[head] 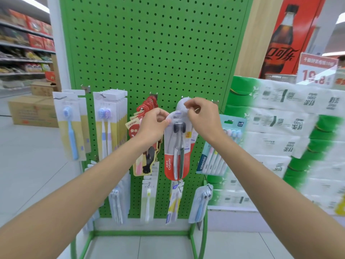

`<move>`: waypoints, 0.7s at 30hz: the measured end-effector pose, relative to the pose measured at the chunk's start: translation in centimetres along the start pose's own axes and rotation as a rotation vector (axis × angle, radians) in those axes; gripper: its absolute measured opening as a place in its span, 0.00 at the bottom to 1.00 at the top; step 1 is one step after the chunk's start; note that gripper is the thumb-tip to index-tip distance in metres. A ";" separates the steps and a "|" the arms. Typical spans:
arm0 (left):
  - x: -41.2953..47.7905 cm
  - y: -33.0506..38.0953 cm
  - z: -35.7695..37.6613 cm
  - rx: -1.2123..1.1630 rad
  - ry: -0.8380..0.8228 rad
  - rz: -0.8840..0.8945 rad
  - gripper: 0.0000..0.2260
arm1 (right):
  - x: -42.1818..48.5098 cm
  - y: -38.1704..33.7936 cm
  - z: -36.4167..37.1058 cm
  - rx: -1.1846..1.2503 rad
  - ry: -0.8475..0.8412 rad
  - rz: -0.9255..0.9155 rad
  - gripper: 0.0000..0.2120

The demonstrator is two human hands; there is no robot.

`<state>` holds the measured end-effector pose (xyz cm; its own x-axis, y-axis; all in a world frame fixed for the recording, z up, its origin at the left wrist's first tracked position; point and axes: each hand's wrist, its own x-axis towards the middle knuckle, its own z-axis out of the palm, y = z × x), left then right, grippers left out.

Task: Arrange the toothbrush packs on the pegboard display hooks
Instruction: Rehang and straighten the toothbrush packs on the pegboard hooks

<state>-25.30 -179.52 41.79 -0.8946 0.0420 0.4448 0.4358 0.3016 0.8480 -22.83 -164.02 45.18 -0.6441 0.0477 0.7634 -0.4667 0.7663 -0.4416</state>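
Head view shows left hand (153,122) and right hand (200,114) pinching the Colgate pack (176,146) top; recommend aligning its hang-hole squarely with the hook before releasing.

The left hand (153,126) covers the upper left edge of the Colgate pack (176,146), and the right hand (202,119) hides its top, so the hook there cannot be seen, nor whether the pack hangs on it. At three o'clock the tissue packs (291,131) are smeared with blur, their print unreadable. At nine o'clock the store shelves (24,43) are blurred too. Both forearms run out at the bottom edge.
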 end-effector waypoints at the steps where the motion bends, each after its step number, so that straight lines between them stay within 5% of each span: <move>1: -0.5 -0.2 -0.4 -0.006 -0.005 -0.001 0.02 | -0.5 -0.4 0.6 0.006 -0.016 -0.015 0.13; 7: -3.8 -2.6 -2.6 -0.060 -0.058 -0.018 0.02 | -5.2 -1.6 4.7 0.097 -0.177 0.020 0.13; 13: -7.3 -8.7 -2.0 -0.095 -0.098 -0.113 0.04 | -11.3 1.0 9.3 0.297 -0.166 0.200 0.06; 21: -10.5 -14.5 -0.4 -0.140 -0.122 -0.244 0.06 | -15.5 4.1 11.8 0.535 -0.200 0.434 0.08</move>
<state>-22.21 -184.74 24.92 -0.9761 0.1010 0.1922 0.2081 0.1829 0.9609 -21.92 -169.16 25.99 -0.9141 0.1193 0.3876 -0.3428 0.2832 -0.8957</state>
